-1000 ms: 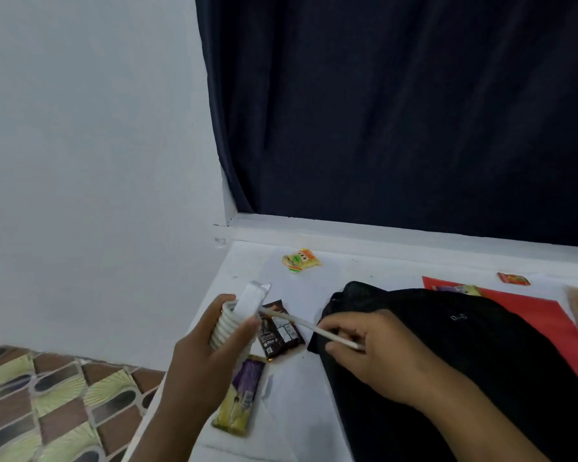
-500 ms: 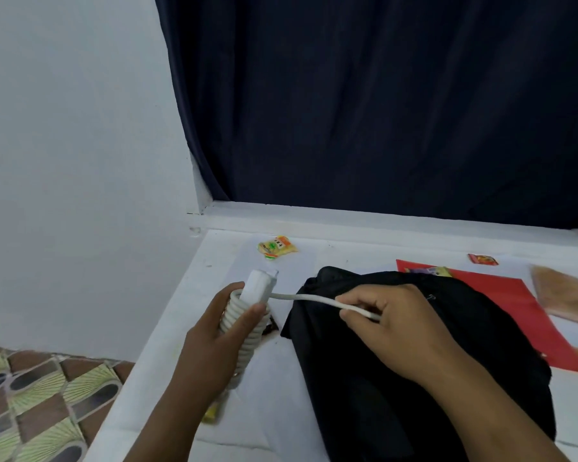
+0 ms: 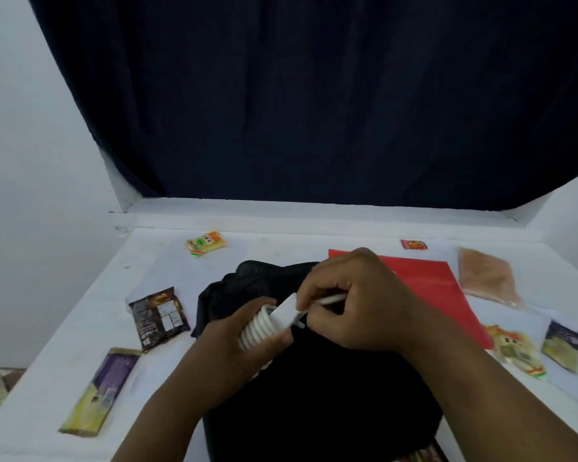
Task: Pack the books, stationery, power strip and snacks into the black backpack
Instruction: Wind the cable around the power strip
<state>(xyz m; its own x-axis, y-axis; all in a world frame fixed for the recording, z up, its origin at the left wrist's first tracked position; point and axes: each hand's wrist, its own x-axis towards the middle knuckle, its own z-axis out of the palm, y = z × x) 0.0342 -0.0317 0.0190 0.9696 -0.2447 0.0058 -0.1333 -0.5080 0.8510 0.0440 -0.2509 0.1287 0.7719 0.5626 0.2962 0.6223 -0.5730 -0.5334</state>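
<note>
Power strip [image 3: 282, 315], white, cord wound round its body: held above the black backpack [image 3: 314, 388], not yet packed. Free cord, a long span a second ago, now nearly all wound on; stowing looks near. Left hand [image 3: 234, 348] grips the coil; right hand [image 3: 354, 305] pinches the cord end beside it.

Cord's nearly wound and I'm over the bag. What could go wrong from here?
1. The cord end pinched by the right hand looks loose; the coil on the power strip held in the left hand may unwind.
2. The black backpack lies slumped with no opening visible, so insertion may snag.
</note>
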